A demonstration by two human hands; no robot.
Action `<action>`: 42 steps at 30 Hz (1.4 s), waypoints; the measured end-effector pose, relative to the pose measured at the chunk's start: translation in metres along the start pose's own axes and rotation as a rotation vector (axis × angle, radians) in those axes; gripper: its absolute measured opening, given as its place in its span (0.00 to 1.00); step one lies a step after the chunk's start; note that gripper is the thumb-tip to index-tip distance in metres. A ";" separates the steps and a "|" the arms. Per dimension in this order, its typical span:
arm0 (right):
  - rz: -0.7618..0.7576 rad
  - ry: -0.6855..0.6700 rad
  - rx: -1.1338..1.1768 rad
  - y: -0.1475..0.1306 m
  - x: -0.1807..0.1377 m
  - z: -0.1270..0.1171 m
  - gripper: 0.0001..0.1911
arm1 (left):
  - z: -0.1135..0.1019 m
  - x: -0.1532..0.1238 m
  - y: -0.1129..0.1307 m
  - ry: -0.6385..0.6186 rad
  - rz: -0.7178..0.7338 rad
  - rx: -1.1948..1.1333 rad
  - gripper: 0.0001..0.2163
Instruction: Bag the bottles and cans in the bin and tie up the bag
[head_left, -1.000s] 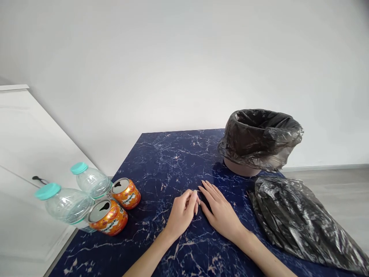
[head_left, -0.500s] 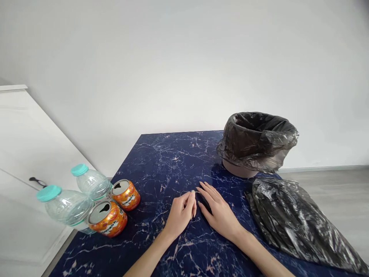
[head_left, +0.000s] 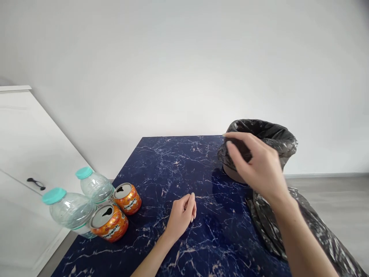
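Note:
My right hand (head_left: 256,163) is raised above the dark blue marble table (head_left: 178,169), fingers spread and slightly curled, right in front of the small bin lined with a black bag (head_left: 276,134). It holds nothing that I can see. On the table top rests my left hand (head_left: 182,215), fingers together and gently curled, empty. Two orange soda cans (head_left: 108,222) and two clear bottles with teal caps (head_left: 69,209) stand at the table's left edge, well left of my left hand.
A loose black plastic bag (head_left: 325,238) lies crumpled on the table's right side, under my right forearm. A white cabinet with a dark handle (head_left: 36,183) stands at the left. A plain white wall is behind.
My right hand has lifted off the table and moved up and right to the bin's near side. My left hand has stayed put on the table.

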State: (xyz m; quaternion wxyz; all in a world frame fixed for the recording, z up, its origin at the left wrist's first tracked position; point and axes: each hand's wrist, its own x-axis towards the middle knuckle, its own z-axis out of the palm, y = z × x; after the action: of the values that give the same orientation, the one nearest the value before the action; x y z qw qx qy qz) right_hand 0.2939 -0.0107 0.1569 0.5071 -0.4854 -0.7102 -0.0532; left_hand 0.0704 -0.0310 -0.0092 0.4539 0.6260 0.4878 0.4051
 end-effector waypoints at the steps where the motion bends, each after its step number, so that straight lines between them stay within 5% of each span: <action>1: 0.025 0.037 -0.012 0.000 0.002 -0.006 0.14 | 0.000 0.001 -0.001 0.015 -0.002 -0.006 0.29; 5: 0.044 0.132 -0.079 0.004 0.000 -0.019 0.12 | -0.001 0.004 -0.005 0.066 -0.019 -0.030 0.28; 12: 0.086 0.030 -0.139 0.026 -0.003 -0.028 0.11 | 0.000 0.004 -0.003 0.064 -0.040 -0.048 0.28; 18: 0.113 0.074 -0.216 0.043 -0.001 -0.034 0.13 | -0.001 0.005 0.003 0.053 -0.060 -0.050 0.28; 28: 0.175 0.036 -0.289 0.093 -0.001 -0.023 0.24 | 0.000 0.006 0.002 0.039 -0.066 -0.036 0.29; 33: 0.083 -0.005 -0.357 0.112 -0.004 -0.018 0.24 | -0.001 0.005 0.003 0.021 -0.076 -0.039 0.28; 42: 0.077 0.010 -0.185 0.089 0.001 -0.010 0.13 | 0.000 0.003 0.003 -0.001 -0.080 -0.035 0.28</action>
State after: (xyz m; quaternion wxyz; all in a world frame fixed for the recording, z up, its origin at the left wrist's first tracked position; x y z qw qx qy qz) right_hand 0.3665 0.0309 0.1250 0.4654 -0.5570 -0.6804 -0.1014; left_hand 0.0715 -0.0285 -0.0059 0.4810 0.5980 0.5051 0.3948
